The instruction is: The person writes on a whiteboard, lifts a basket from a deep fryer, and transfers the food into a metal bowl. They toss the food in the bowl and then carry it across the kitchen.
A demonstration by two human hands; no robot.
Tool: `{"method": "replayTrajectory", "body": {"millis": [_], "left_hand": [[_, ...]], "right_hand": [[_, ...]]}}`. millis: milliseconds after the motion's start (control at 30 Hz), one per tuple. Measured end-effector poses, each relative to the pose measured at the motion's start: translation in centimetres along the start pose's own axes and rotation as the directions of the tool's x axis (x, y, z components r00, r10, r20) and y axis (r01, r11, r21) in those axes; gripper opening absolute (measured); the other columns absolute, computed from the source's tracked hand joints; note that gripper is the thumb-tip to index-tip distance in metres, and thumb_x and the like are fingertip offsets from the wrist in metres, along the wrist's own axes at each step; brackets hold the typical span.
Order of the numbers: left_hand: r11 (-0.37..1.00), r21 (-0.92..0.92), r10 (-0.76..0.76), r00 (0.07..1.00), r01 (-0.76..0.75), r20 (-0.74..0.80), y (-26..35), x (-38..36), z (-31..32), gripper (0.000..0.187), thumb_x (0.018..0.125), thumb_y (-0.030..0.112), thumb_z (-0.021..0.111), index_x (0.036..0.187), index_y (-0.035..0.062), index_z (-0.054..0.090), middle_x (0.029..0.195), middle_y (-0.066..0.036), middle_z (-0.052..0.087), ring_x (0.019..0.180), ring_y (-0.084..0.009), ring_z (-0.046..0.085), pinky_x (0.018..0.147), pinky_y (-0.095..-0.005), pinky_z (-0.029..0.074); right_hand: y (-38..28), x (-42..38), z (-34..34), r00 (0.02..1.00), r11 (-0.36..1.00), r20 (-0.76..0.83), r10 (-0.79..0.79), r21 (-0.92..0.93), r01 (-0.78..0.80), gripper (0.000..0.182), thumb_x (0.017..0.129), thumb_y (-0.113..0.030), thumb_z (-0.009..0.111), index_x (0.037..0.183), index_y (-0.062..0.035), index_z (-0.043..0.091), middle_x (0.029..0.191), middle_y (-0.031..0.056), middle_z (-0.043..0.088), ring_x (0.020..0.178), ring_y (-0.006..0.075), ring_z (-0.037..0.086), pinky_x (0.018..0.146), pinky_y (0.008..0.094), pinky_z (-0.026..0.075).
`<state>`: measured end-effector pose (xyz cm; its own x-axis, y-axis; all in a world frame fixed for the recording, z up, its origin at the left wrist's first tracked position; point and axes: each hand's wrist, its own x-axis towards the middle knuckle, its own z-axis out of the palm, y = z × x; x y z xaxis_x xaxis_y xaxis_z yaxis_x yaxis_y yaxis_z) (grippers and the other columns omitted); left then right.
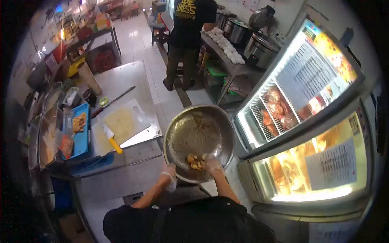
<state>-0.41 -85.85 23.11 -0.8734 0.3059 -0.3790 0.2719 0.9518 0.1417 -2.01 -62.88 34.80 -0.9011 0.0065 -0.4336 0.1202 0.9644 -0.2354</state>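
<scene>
A large steel mixing bowl is held in front of my body. My left hand, in a clear plastic glove, grips its near left rim. Inside the bowl, a small heap of brownish-yellow food pieces lies near the close side. My right hand, also gloved in clear plastic, reaches over the near rim into the bowl, right beside these pieces. Its fingers are blurred and partly hidden, so whether they hold anything does not show. Darker residue sticks to the bowl's far inner wall.
Left, a steel table carries a white cutting board, a yellow-handled knife, a long knife and a blue tray of food. Lit glass-door fridges stand right. Ahead, a person works beside a counter with white dough balls.
</scene>
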Motion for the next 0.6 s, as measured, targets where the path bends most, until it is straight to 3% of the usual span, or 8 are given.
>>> {"method": "replayTrajectory", "body": {"millis": [33,100,200,233,300,333,567,600], "left_hand": [[0.997,0.082,-0.004,1.000,0.002,0.024,-0.8,4.1,0.8,0.020,0.079,0.017,0.041,0.089,0.0077,0.055,0.090,-0.012,0.057,0.092,-0.0253,0.052,0.081,-0.0358,0.038],[0.972,0.233,-0.029,0.998,0.016,0.052,-0.4,11.9,3.1,0.022,0.082,0.018,0.038,0.092,0.0078,0.054,0.092,-0.011,0.057,0.094,-0.0248,0.051,0.084,-0.0370,0.037],[0.981,-0.113,-0.131,0.967,0.158,0.217,0.3,11.7,-14.3,0.023,0.080,0.016,0.043,0.100,0.0092,0.053,0.109,-0.009,0.050,0.104,-0.0233,0.045,0.086,-0.0356,0.035],[0.939,-0.230,-0.184,0.940,0.254,0.287,-0.1,10.4,-19.2,0.027,0.079,0.015,0.046,0.104,0.0099,0.053,0.118,-0.007,0.047,0.109,-0.0226,0.042,0.087,-0.0349,0.034],[0.912,-0.303,-0.245,0.960,0.276,0.135,-2.1,13.4,-19.1,0.023,0.075,0.015,0.049,0.095,0.0071,0.055,0.108,-0.011,0.052,0.104,-0.0258,0.046,0.086,-0.0362,0.034],[0.890,-0.385,-0.285,0.957,0.245,-0.049,-3.2,15.4,-19.5,0.019,0.071,0.015,0.053,0.087,0.0043,0.058,0.097,-0.014,0.058,0.100,-0.0289,0.049,0.086,-0.0374,0.035],[0.701,-0.608,-0.579,0.795,0.372,-0.182,-11.8,29.3,-20.9,0.019,0.065,0.014,0.054,0.080,0.0019,0.057,0.083,-0.015,0.060,0.079,-0.0336,0.056,0.076,-0.0372,0.041],[0.126,-0.963,-0.776,0.628,0.240,0.054,-13.2,31.3,-20.9,0.014,0.067,0.013,0.053,0.074,0.0028,0.058,0.076,-0.015,0.058,0.073,-0.0300,0.056,0.067,-0.0363,0.042]], "right_hand": [[1.1,2.7,-0.8,1.000,1.000,0.007,0.001,-0.027,-0.001,0.027,0.078,-0.011,0.042,0.101,-0.0068,0.055,0.105,0.0192,0.052,0.098,0.0302,0.051,0.082,0.0344,0.042],[3.6,8.9,-2.5,0.731,0.756,-0.409,-0.546,-0.618,0.218,0.032,0.075,-0.018,0.049,0.097,0.0033,0.055,0.090,0.0171,0.060,0.084,0.0262,0.058,0.073,0.0334,0.046],[-0.6,8.4,-15.6,0.877,0.843,-0.412,-0.246,0.355,0.403,0.025,0.078,-0.019,0.052,0.100,-0.0057,0.055,0.094,0.0133,0.056,0.088,0.0242,0.054,0.076,0.0339,0.044],[2.2,14.3,-15.3,0.986,0.872,-0.157,0.063,0.490,0.022,0.023,0.078,-0.019,0.054,0.096,-0.0049,0.057,0.087,0.0104,0.058,0.082,0.0202,0.055,0.073,0.0335,0.046],[0.4,13.9,-20.5,0.715,0.877,-0.669,-0.204,0.201,0.438,0.020,0.075,-0.010,0.057,0.094,-0.0038,0.057,0.084,0.0078,0.058,0.073,0.0161,0.056,0.059,0.0280,0.049],[1.0,15.7,-21.3,0.740,0.762,-0.670,-0.062,0.447,0.469,0.017,0.073,-0.017,0.060,0.083,-0.0030,0.059,0.074,0.0090,0.059,0.070,0.0214,0.057,0.061,0.0314,0.046],[2.9,35.6,-23.0,0.880,0.830,-0.452,0.146,0.540,0.140,0.026,0.074,-0.022,0.060,0.093,-0.0042,0.059,0.089,0.0123,0.060,0.080,0.0238,0.058,0.071,0.0317,0.046],[3.0,39.2,-22.5,0.880,0.870,-0.468,0.084,0.464,0.164,0.024,0.074,-0.023,0.059,0.090,-0.0048,0.060,0.085,0.0128,0.060,0.077,0.0255,0.058,0.069,0.0342,0.046]]}}
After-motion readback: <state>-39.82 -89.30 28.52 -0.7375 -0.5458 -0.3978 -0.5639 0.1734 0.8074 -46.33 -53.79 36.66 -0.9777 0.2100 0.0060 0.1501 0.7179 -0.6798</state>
